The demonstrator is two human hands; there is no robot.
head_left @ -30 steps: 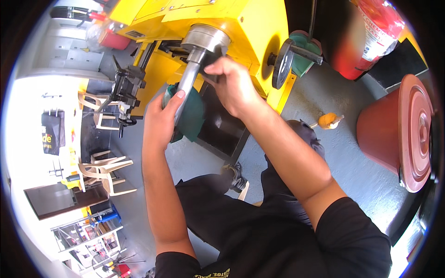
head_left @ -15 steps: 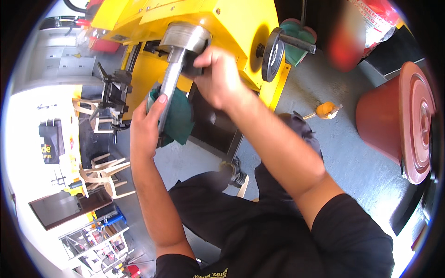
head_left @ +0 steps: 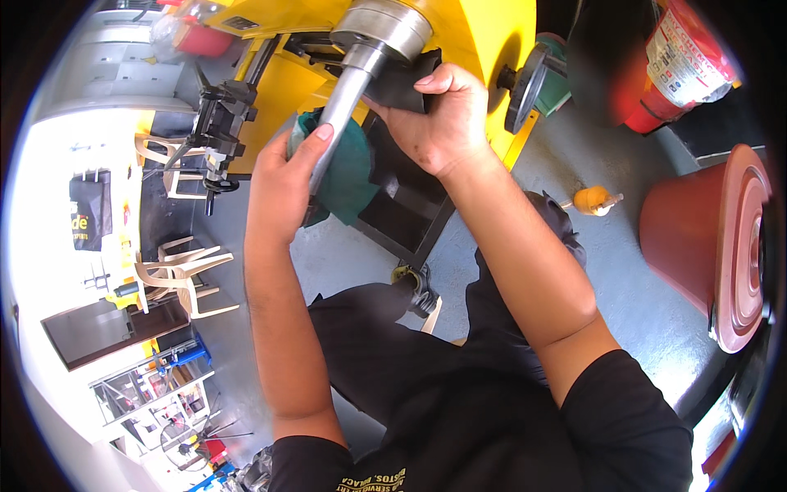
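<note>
A bright metal shaft (head_left: 343, 100) slants down toward me from a round steel chuck or flange (head_left: 381, 29) on a yellow machine (head_left: 479, 33). My left hand (head_left: 283, 184) is closed round the lower part of the shaft, thumb along its top, with a dark green cloth (head_left: 348, 180) under and behind it. To the right of the shaft, just below the flange, my right hand (head_left: 449, 119) grips a thin dark sheet (head_left: 403, 84), its thumb raised. The sheet looks like sandpaper, but its surface is too dark to be sure. Its far edge lies behind the shaft.
A black handwheel (head_left: 529, 88) juts from the machine's right side. Farther right stand a red fire extinguisher (head_left: 668, 70) and a lidded brown bin (head_left: 684, 225). An orange object (head_left: 593, 200) lies on the floor. Beige plastic chairs (head_left: 187, 283) and a black metal fixture (head_left: 221, 123) are at left.
My right hand has shifted from close by the shaft to slightly away on its right, showing more of the dark sheet. The machine sits higher and farther right in view. My left hand keeps its hold.
</note>
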